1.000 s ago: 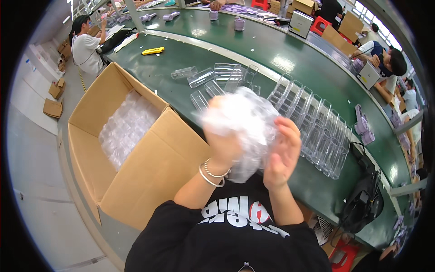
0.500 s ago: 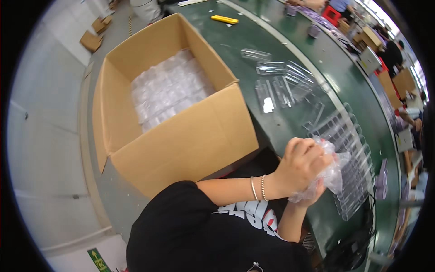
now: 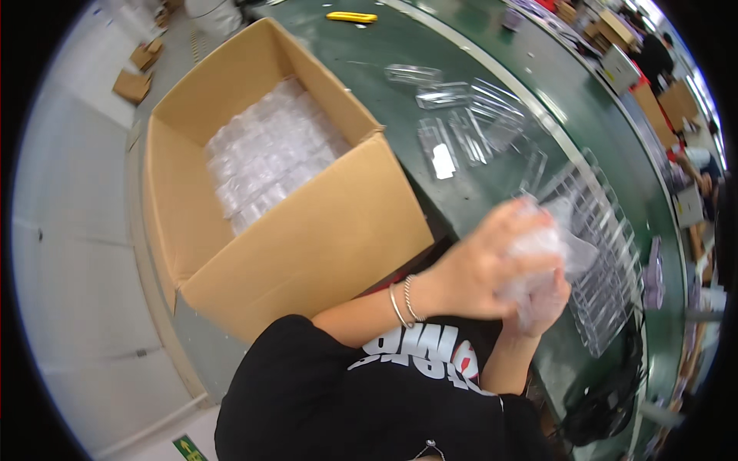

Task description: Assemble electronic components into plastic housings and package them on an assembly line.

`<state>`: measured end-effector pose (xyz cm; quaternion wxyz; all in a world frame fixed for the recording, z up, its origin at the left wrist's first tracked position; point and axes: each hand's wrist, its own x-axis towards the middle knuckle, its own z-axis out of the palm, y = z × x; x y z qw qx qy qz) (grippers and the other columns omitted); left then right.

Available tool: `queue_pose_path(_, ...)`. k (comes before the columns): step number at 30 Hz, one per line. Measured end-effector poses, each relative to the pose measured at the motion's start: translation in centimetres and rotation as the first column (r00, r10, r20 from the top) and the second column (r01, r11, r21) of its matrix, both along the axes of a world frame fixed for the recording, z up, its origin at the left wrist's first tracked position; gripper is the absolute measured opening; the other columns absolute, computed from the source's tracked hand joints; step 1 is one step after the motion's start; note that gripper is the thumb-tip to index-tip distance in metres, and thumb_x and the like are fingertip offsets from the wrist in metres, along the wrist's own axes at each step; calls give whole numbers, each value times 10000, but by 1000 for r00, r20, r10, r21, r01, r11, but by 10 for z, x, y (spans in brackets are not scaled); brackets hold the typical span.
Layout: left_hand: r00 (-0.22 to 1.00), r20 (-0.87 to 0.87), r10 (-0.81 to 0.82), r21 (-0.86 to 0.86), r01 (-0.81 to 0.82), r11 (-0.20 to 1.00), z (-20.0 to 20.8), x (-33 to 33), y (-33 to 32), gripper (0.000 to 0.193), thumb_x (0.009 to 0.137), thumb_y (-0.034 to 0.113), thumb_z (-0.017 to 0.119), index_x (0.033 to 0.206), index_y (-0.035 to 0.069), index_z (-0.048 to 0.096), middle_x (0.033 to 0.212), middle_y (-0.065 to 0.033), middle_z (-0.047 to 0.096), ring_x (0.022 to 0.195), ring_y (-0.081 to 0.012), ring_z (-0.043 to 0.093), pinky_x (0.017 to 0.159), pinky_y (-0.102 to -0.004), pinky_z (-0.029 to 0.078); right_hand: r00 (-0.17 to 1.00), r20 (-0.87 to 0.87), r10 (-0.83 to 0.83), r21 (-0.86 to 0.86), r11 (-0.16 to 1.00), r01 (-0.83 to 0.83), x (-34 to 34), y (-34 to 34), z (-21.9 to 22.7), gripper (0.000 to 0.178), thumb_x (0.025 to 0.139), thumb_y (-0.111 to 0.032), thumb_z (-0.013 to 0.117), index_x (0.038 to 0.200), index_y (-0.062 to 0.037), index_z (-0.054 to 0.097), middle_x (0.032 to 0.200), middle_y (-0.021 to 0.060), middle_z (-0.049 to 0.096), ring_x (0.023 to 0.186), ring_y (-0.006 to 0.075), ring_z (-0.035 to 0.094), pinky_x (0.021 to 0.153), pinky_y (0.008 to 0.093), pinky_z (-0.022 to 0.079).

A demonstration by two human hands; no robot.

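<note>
My left hand (image 3: 492, 257), with two bracelets at the wrist, curls over a crumpled clear plastic bag (image 3: 576, 250). Lower down, my right hand (image 3: 544, 303) grips the same bag from below. Motion blurs the left fingers, and whatever may be inside the bag cannot be made out. Just beyond both hands, a rack of clear plastic trays with many compartments (image 3: 603, 300) lies on the green table (image 3: 492, 196). To the left, an open cardboard box (image 3: 323, 238) holds rows of clear plastic-wrapped pieces (image 3: 269, 154).
Several clear plastic cases (image 3: 470, 134) are scattered past the box. A yellow cutter (image 3: 351, 17) lies at the far end. Near the right edge are a purple item (image 3: 653, 273) and a black bundle (image 3: 603, 407). Other people work at the far right.
The view has shifted a little, so the box and cases sit further left and higher. My left fingers have spread somewhat over the bag, which both hands still hold.
</note>
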<state>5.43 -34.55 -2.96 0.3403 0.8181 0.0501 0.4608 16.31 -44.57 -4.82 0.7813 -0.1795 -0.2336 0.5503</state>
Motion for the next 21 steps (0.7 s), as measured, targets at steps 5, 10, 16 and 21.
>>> queue_pose_path(5, 975, 156, 159, -318, -103, 943, -36, 2, 19, 389, 606, 108, 674, 983, 65, 589, 1014, -140, 536, 912, -294, 576, 791, -351, 478, 802, 596, -38, -241, 944, 224, -9, 16, 17, 474, 995, -257, 385, 1349, 58, 391, 1291, 116, 506, 1176, 184, 473, 1002, 319, 351)
queue_pose_path(10, 916, 391, 91, -751, 260, 607, -41, 9, 7, 275, 781, 98, 582, 1036, 35, 503, 1013, -64, 519, 962, -160, 548, 817, -295, 479, 695, 697, -178, -262, 839, 478, 5, 11, 17, 295, 980, -211, 474, 1112, 3, 627, 980, 32, 634, 842, 71, 556, 706, 218, 456)
queue_pose_path(16, 833, 535, 142, -833, 491, 254, -51, -2, 19, 429, 890, 137, 521, 1298, 92, 396, 1259, -73, 476, 1193, -236, 476, 1024, -393, 402, 681, 637, -362, -261, 729, 633, 24, 4, 7, 275, 969, -198, 502, 1006, 28, 653, 911, 52, 648, 780, 106, 592, 660, 249, 505)
queue_pose_path(21, 784, 615, 80, -777, 586, 231, -48, -7, 23, 623, 850, 410, 552, 1365, 109, 371, 1331, -97, 472, 1208, -297, 465, 1092, -479, 297, 546, 738, -396, -189, 655, 731, 26, -2, 0, 266, 969, -178, 496, 1027, 43, 633, 991, 101, 659, 808, 139, 629, 675, 281, 545)
